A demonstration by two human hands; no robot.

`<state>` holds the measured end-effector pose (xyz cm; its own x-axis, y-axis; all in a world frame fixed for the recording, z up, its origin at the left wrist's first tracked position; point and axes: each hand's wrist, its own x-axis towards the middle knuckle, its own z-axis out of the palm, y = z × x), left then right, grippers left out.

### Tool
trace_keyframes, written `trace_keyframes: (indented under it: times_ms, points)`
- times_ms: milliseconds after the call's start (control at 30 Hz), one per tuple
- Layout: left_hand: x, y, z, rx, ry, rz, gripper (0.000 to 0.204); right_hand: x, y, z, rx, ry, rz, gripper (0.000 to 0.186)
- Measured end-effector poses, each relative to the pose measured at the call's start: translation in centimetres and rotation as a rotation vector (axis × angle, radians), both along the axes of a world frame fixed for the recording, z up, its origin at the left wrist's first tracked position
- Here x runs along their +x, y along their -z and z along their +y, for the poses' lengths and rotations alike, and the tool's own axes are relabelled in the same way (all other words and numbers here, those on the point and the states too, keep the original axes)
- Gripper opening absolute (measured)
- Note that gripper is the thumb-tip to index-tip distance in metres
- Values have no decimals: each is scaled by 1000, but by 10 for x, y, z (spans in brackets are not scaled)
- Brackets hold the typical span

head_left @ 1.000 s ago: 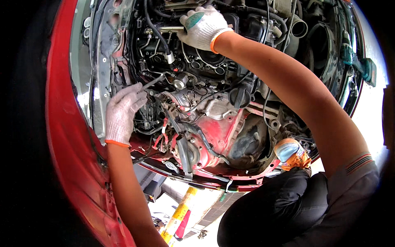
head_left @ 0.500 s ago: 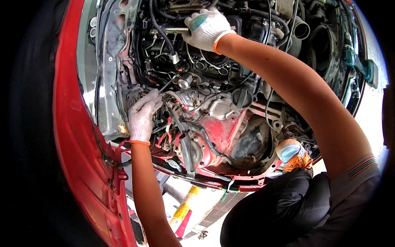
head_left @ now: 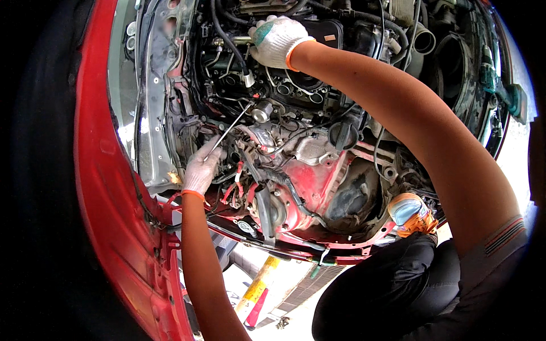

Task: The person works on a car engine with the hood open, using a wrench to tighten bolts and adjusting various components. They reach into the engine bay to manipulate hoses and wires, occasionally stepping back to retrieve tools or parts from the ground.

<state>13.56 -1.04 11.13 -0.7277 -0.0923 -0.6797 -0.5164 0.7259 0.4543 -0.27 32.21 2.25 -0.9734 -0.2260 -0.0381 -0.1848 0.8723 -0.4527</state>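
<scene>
My left hand (head_left: 201,169), in a white work glove with an orange cuff, is closed around a long slim metal tool (head_left: 230,129). The tool slants up and right out of the fingers, its tip beside a round silver engine part (head_left: 262,111). Its exact kind is too small to make out. Higher up, my right hand (head_left: 278,41), in a white glove with a green patch, is curled over the end of a metal fuel rail (head_left: 242,41) on the engine. Its fingertips are partly hidden. A black hose with a pale connector (head_left: 248,79) hangs beside it.
A red body panel (head_left: 108,187) runs down the left side. Wiring and red cables (head_left: 236,184) lie below the left hand. A black round cap (head_left: 342,136) stands right of centre. An orange-wrapped container (head_left: 410,213) sits near my knee; a green tool (head_left: 509,96) is at far right.
My left hand has drawn back a little toward me, and more of the slim tool shows. The right hand stays at the rail. The whole view has shifted slightly.
</scene>
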Motion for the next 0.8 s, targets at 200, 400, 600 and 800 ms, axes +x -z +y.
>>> trace_keyframes:
  times_ms: [200,400,600,800]
  points:
    - [-4,15,-5,-4,-66,-101,41,-1,1,-5,1,-8,36,42]
    - [11,-9,-6,-99,-92,88,41,-4,9,-3,6,27,43,41]
    - [9,-23,21,-348,254,416,39,-3,8,-6,8,2,-19,46]
    - [-3,-26,37,-490,766,618,22,-5,5,-5,5,5,-21,45]
